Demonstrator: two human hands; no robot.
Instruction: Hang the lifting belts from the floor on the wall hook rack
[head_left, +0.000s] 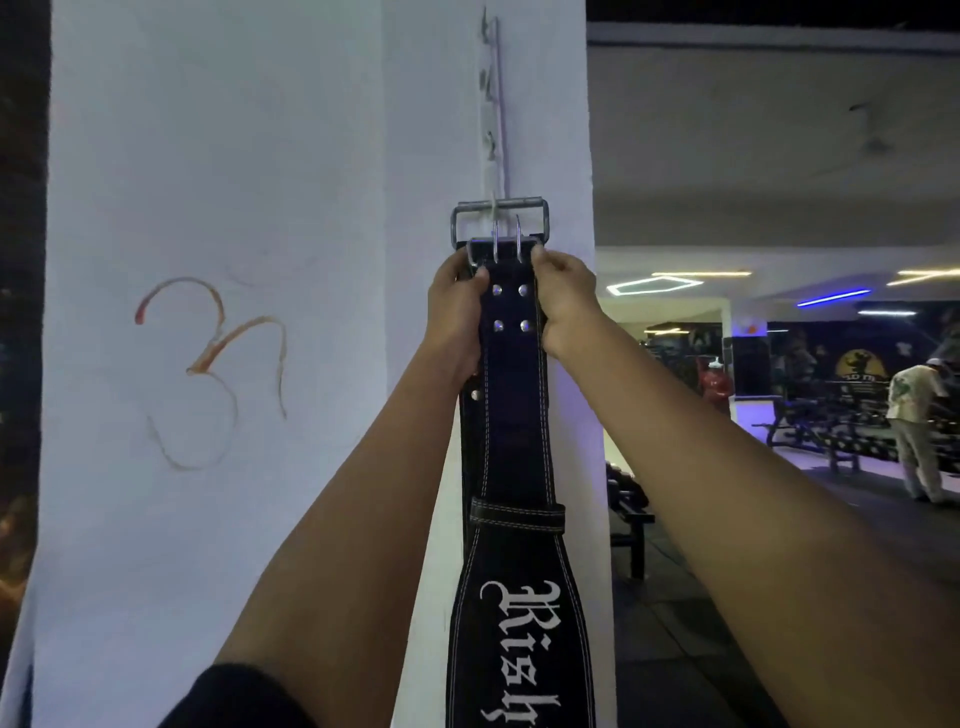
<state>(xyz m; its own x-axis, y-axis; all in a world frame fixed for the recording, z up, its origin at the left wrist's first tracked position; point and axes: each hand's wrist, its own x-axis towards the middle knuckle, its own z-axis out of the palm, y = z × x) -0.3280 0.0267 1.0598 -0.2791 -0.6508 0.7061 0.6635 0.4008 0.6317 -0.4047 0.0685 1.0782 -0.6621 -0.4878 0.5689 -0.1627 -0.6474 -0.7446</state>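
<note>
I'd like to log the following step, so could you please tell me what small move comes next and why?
Probably lower both hands, left hand and right hand, slightly: the black leather lifting belt's steel buckle already appears looped over the white wall-rack's bottom hook, so its weight could settle there.

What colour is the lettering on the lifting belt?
White, on the black lifting belt; it shows in the head view, near the bottom.

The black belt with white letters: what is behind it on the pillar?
Behind the black belt a second dark strap shows along its left edge, with a rivet. The white pillar is behind both. How far that strap goes and the wall beneath are covered.
</note>
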